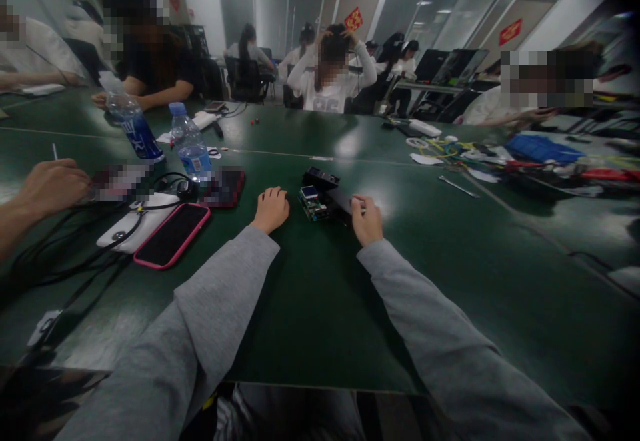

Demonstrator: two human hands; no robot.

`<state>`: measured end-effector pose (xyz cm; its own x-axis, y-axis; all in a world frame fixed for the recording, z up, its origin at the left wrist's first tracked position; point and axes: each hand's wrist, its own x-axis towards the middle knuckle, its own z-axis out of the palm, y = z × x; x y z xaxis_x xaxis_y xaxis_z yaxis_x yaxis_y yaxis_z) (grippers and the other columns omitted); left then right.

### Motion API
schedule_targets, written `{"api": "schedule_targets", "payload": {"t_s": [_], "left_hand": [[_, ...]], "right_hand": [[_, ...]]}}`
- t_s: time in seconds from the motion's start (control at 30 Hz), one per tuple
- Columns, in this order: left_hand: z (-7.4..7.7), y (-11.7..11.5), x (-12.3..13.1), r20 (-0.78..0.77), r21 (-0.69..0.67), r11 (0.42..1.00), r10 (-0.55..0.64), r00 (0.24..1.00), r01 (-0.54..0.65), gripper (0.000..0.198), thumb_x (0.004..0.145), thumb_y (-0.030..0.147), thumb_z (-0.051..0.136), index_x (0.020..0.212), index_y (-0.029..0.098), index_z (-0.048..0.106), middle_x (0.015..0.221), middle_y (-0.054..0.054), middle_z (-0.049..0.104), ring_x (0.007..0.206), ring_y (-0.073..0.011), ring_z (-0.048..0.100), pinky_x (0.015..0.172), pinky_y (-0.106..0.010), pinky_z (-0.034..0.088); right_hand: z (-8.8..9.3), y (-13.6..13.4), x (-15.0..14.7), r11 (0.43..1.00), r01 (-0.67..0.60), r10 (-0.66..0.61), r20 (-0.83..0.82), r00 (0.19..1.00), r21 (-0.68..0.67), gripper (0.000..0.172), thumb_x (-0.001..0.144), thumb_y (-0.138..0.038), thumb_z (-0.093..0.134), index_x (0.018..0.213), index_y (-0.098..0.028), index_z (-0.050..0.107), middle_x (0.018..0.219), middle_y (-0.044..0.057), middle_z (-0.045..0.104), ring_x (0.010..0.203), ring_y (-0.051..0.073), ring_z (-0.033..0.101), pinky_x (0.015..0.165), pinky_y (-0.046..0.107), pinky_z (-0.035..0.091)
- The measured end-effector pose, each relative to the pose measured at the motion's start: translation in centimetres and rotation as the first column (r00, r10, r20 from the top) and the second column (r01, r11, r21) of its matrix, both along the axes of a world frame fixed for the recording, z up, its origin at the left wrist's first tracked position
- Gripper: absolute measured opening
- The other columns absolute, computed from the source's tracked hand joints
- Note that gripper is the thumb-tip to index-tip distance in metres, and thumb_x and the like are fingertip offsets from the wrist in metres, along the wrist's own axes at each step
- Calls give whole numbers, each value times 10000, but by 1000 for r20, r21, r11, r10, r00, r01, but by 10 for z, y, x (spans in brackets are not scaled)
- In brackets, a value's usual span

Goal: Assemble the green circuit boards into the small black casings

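On the green table, a small green circuit board [314, 208] with a little screen lies in front of me, against a black casing [321, 178]. My right hand [368, 221] is closed, thumb and fingers at the near right end of a flat dark cover [343, 200] that slants down from the casing. Whether the cover is joined to the casing, I cannot tell. My left hand [271, 210] rests palm down on the table, left of the board and apart from it, fingers lying loosely with nothing visible in them.
To the left are a pink-edged phone [173, 236], a white pouch [140, 224], cables and two bottles [190, 144] [135, 124]. Another person's hand [55, 184] is at far left. A wrench [459, 186] and tangled wires [465, 154] lie right. People sit across the table.
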<state>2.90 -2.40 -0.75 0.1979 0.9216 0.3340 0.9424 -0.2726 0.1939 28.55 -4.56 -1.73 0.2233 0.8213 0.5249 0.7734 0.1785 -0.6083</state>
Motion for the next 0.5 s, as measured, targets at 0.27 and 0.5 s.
{"api": "schedule_targets", "payload": {"t_s": [0.27,0.5], "left_hand": [[0,0,0,-5,13,1000,-11,1000,11,411,952,257,343,1290,144,547,1412,-141,508,1300,-273,426,1066,-460,370],[0,0,-1,-8,10,1000,-7,1000,7,412,955,264,345,1299,148,540,1414,-132,511,1304,-267,430,1071,-456,374]], "right_hand": [[-2,3,12,996,-81,76,144,987,31,460,903,-512,431,1033,-153,687,973,140,672,964,277,563,958,499,397],[-3,8,25,1000,-16,14,63,998,19,738,856,-731,371,1199,-117,596,1083,179,649,1021,308,578,952,530,423]]}}
